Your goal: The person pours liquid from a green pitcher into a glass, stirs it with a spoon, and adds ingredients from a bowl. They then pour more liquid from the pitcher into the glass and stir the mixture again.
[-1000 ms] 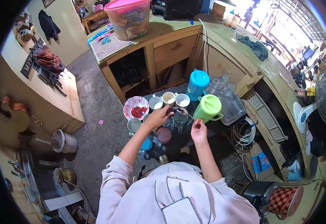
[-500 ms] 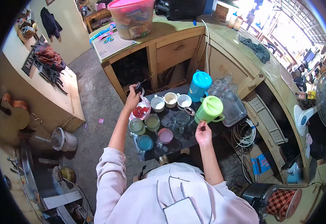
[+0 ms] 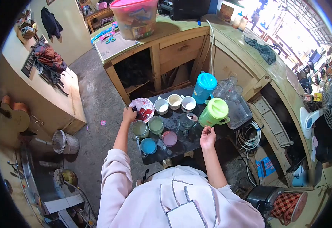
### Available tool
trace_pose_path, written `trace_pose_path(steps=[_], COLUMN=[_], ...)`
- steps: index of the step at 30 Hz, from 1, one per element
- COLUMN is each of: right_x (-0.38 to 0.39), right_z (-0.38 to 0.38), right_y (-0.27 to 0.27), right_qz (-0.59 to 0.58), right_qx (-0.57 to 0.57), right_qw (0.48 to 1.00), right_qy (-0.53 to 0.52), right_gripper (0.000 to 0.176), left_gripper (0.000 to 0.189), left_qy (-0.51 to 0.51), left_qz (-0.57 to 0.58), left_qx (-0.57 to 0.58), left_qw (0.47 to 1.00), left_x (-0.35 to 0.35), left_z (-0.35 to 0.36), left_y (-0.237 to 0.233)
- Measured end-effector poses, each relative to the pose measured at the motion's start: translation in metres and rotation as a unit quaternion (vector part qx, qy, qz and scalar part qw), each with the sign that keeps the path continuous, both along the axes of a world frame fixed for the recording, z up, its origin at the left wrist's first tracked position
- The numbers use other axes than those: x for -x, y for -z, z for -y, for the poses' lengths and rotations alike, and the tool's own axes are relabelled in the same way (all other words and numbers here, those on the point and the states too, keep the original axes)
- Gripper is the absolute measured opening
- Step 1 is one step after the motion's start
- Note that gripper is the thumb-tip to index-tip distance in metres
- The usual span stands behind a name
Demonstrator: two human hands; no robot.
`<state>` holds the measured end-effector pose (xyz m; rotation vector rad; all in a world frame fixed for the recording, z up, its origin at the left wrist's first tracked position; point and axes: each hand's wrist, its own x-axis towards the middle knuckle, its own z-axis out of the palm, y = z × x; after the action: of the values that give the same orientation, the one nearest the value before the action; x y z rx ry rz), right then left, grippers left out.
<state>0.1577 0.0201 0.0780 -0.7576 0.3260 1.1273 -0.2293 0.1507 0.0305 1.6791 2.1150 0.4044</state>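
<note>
My left hand (image 3: 128,114) is closed at the left rim of a patterned plate (image 3: 143,100), with a small dark object (image 3: 134,109) at its fingers. Red pieces (image 3: 145,114) lie on that plate. My right hand (image 3: 208,137), fingers curled together, hovers just in front of a lime-green lidded pitcher (image 3: 215,113); whatever its fingertips hold is hidden. Between the hands stand glass mugs with pale green drink (image 3: 156,125), blue drink (image 3: 148,145) and pink drink (image 3: 169,138). A clear glass mug (image 3: 185,123) is close to the pitcher. Behind are three white cups (image 3: 174,101) with powder inside.
A blue pitcher (image 3: 204,88) stands behind the green one, beside a clear tray (image 3: 239,112) and upturned glasses (image 3: 228,89). The low black table (image 3: 166,155) carries these things. Behind it is a wooden counter (image 3: 181,33) with a pink-rimmed tub (image 3: 135,22). Coiled cable (image 3: 248,137) hangs at right.
My left hand has come down and toward me, from above the plate's far side to its left rim. My right hand has shifted slightly down, away from the green pitcher.
</note>
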Motion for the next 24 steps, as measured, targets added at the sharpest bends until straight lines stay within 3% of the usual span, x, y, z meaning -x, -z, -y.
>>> trace_pose_path(steps=[4, 7, 10, 12, 13, 14, 15, 16, 18, 20, 21, 24], right_x=[0.012, 0.02, 0.031, 0.032, 0.035, 0.036, 0.037, 0.038, 0.038, 0.038, 0.039, 0.041], right_z=[0.003, -0.003, -0.011, -0.016, -0.018, -0.021, -0.024, -0.026, -0.029, -0.033, -0.034, -0.036], right_y=[-0.008, -0.012, -0.009, -0.001, -0.001, -0.001, 0.001, 0.003, 0.006, 0.01, 0.011, 0.012], right_qz=[0.24, 0.382, 0.465, 0.49, 0.494, 0.497, 0.491, 0.481, 0.462, 0.471, 0.475, 0.465], right_qx=[-0.03, -0.038, -0.037, -0.031, -0.021, -0.01, -0.005, -0.006, -0.005, 0.007, 0.013, 0.019], right_qw=[0.97, 0.919, 0.874, 0.857, 0.855, 0.852, 0.857, 0.863, 0.875, 0.87, 0.869, 0.874], right_qy=[-0.025, -0.088, -0.135, -0.154, -0.159, -0.164, -0.157, -0.152, -0.144, -0.143, -0.142, -0.138], right_gripper=[0.024, 0.023, 0.023, 0.022, 0.022, 0.022, 0.023, 0.023, 0.024, 0.025, 0.026, 0.026], left_gripper=[0.051, 0.048, 0.042, 0.029, 0.024, 0.018, 0.016, 0.018, 0.029, 0.044, 0.056, 0.058], left_qy=[-0.039, -0.037, 0.044, 0.089, 0.075, 0.057, 0.062, 0.026, -0.007, -0.004, 0.019, 0.009], left_qz=[-0.011, -0.02, -0.003, 0.153, 0.323, 0.48, 0.638, 0.644, 0.632, 0.523, 0.473, 0.401], left_qx=[-0.052, -0.205, -0.329, -0.263, -0.159, -0.048, -0.016, 0.055, 0.098, 0.084, 0.054, 0.015], left_qw=[0.998, 0.978, 0.943, 0.949, 0.93, 0.874, 0.768, 0.763, 0.768, 0.848, 0.879, 0.916], left_x=[-0.012, -0.031, -0.071, -0.109, -0.133, -0.157, -0.181, -0.205, -0.244, -0.264, -0.271, -0.277], left_z=[0.004, 0.008, 0.02, 0.041, 0.06, 0.084, 0.105, 0.129, 0.159, 0.172, 0.172, 0.173], left_y=[-0.007, -0.019, -0.059, -0.072, -0.083, -0.087, -0.065, -0.065, -0.052, -0.032, 0.013, 0.0])
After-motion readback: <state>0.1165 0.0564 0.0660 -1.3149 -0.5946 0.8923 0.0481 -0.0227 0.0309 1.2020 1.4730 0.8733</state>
